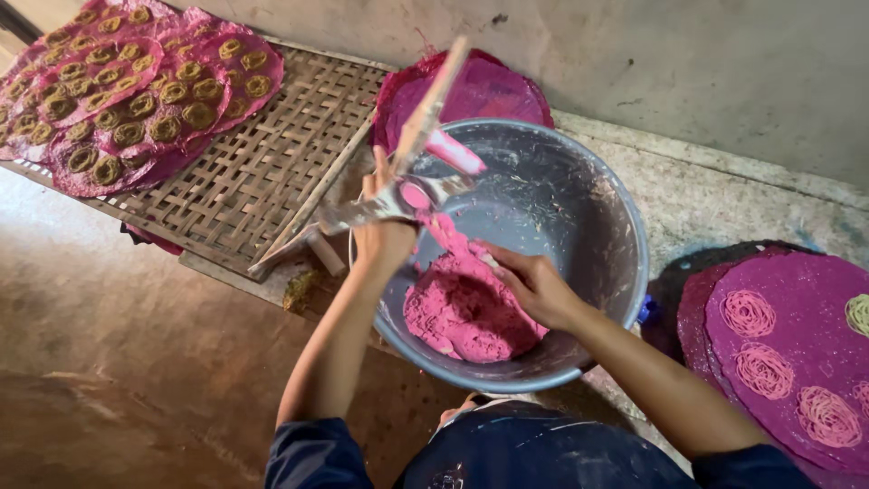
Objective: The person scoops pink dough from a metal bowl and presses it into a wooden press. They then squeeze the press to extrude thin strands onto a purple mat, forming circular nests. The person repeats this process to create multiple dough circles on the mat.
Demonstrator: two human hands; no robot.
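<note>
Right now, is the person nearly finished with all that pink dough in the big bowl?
Not nearly. Done: pink noodle coils lie on the purple round mat, and browner coils fill the magenta mats on the woven bamboo tray. In hand: the left hand grips a metal-and-wood press; the right hand digs into the pink dough. Left: a big lump fills the grey metal bowl.

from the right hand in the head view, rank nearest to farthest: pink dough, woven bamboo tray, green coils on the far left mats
1. Pink dough: under the right hand, touching, in the bowl.
2. Woven bamboo tray: to the left, beyond the bowl.
3. Green coils: far upper left.
</note>
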